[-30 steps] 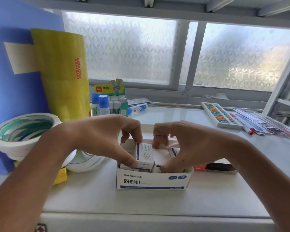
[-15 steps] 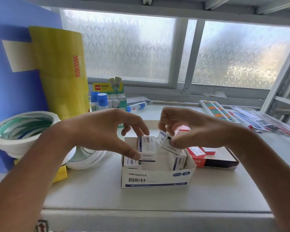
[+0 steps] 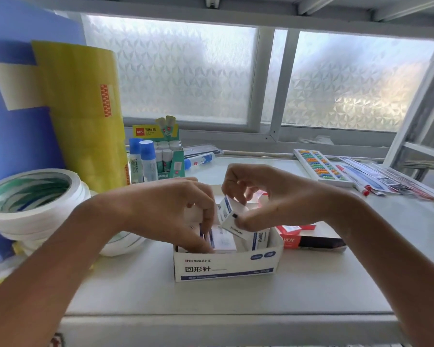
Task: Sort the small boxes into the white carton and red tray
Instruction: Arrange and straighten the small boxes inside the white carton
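R hand pinches a tilted small box just above white carton; L hand grips another inside.

1. The near strip of the shelf, in front of the white carton, is bare and open from left to right.
2. Left of the carton, stacked tape rolls crowd in, with a tall yellow roll behind them; little room there.
3. Just right of the carton sits the red tray, touching or nearly touching it.
4. Beyond the tray, the right side of the shelf is bare up to the bead frame and pens at the far right.
5. At the far left stands a glue stick box; a bare stretch lies behind the carton.
6. Both hands fill the space above the carton.
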